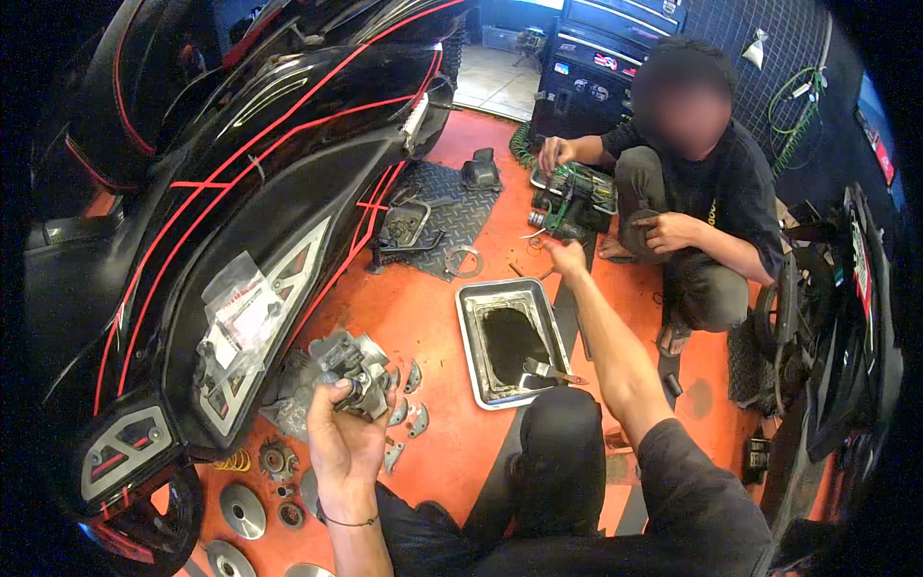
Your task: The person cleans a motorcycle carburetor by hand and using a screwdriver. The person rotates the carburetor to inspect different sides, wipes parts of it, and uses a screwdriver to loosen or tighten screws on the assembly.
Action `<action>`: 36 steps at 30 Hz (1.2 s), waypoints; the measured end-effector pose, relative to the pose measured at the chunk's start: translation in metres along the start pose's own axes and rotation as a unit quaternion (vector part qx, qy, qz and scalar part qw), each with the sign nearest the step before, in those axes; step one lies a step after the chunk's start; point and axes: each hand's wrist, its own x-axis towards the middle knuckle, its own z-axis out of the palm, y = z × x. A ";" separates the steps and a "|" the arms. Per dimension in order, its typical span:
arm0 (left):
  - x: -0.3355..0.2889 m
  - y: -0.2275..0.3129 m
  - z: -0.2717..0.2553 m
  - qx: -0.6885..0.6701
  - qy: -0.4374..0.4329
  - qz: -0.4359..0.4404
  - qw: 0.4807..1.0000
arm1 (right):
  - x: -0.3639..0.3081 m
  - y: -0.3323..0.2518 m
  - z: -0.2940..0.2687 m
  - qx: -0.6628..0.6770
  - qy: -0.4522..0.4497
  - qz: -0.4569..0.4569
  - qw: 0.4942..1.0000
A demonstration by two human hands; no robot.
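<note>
The left hand (348, 442) is gripping a grey metal casting (341, 359), thumb pressing its near side and fingers curling beneath, to the left of the metal tray (471, 341) and above floor level. The casting is looking rigid and, in judgement, is probably weighing fairly heavy for its bulk; any oily film may be making it slippery, so the solid body is offering the safest hold and the small projecting fittings the poorest. The right hand (569, 258) is extending past the tray's far right corner, near a green-and-black assembly (577, 207); whether its fingers are closing on anything cannot be told. A brush (553, 372) is lying at the tray's near right corner. Orange floor (433, 308) is surrounding the tray; curved metal pieces (417, 421) are lying left of it, a dark textured mat (468, 223) beyond it. A black, red-striped vehicle (298, 135) is standing farther left of the tray, a second person (697, 183) is crouching beyond its right side, and a drawer cabinet (615, 31) is standing well behind it.
</note>
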 end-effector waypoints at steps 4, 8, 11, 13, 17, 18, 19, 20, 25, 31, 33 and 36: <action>0.005 0.007 -0.009 -0.006 -0.005 0.000 1.000 | -0.023 -0.063 -0.015 0.059 0.029 -0.088 0.994; 0.015 0.003 -0.011 -0.008 -0.067 0.013 0.998 | -0.016 -0.055 -0.032 0.059 0.091 -0.149 0.983; 0.027 -0.007 -0.010 -0.009 -0.055 0.023 0.998 | -0.058 -0.047 -0.043 0.182 0.054 -0.222 0.956; 0.022 0.003 -0.016 0.007 -0.075 0.056 0.996 | -0.096 -0.047 -0.043 0.287 -0.038 -0.136 0.948; 0.015 0.005 -0.016 0.022 -0.083 0.134 0.987 | -0.187 -0.080 -0.075 0.298 -0.148 -0.155 0.930; 0.012 0.005 -0.013 0.050 -0.078 0.153 0.984 | -0.218 -0.106 -0.082 0.309 -0.172 -0.161 0.921; 0.010 0.005 -0.011 0.077 -0.075 0.168 0.980 | -0.253 -0.131 -0.087 0.318 -0.193 -0.167 0.913; 0.007 0.008 -0.014 0.101 -0.072 0.188 0.974 | -0.280 -0.147 -0.087 0.291 -0.211 -0.172 0.917; -0.005 0.024 -0.011 0.137 -0.126 0.245 0.952 | -0.349 -0.192 -0.102 0.174 -0.412 -0.151 0.882; -0.008 0.027 -0.016 0.168 -0.125 0.307 0.929 | -0.364 -0.208 -0.093 -0.020 -0.466 -0.283 0.838; -0.007 0.029 -0.018 0.158 -0.125 0.308 0.930 | -0.370 -0.221 -0.090 -0.057 -0.464 -0.295 0.833; -0.007 0.030 -0.018 0.159 -0.134 0.311 0.927 | -0.374 -0.225 -0.086 -0.064 -0.448 -0.317 0.834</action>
